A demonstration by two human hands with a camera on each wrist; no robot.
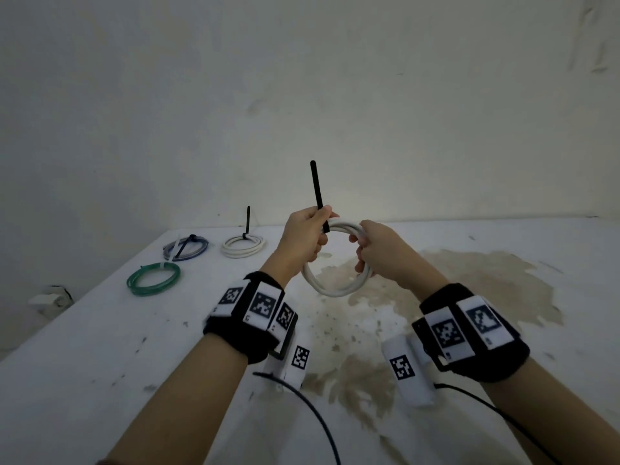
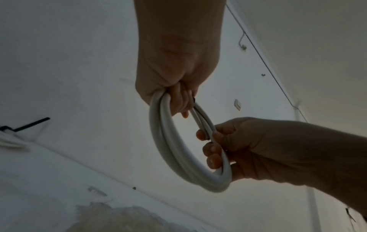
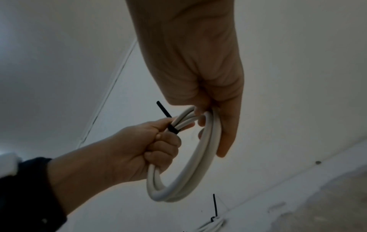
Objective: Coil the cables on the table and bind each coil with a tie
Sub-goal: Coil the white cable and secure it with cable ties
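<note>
two hands hold a white cable coil above a table

both hands hold 1 white coil (image 1: 335,286) upright in the air above a stained white table (image 1: 100,347). the left hand (image 1: 303,234) grips the coil's upper left side. its fingers (image 3: 164,150) are curled tight round the strands, and its thumb pinches a black tie (image 1: 318,193) against them. in the right wrist view the tie crosses the strands at the left hand, and its free end sticks up past the knuckles. the right hand (image 1: 379,250) grips the coil's right side. its fingers (image 2: 213,160) are hooked through the ring and curled round the strands, with the fingertips showing inside the loop. the coil's lower half hangs free between the hands, clear of the table.

3 more coils lie at the far left of the table, well apart from the hands: a white one with a black tie standing upright (image 1: 243,246), a blue-grey one (image 1: 186,248) and a green one (image 1: 152,280).
</note>
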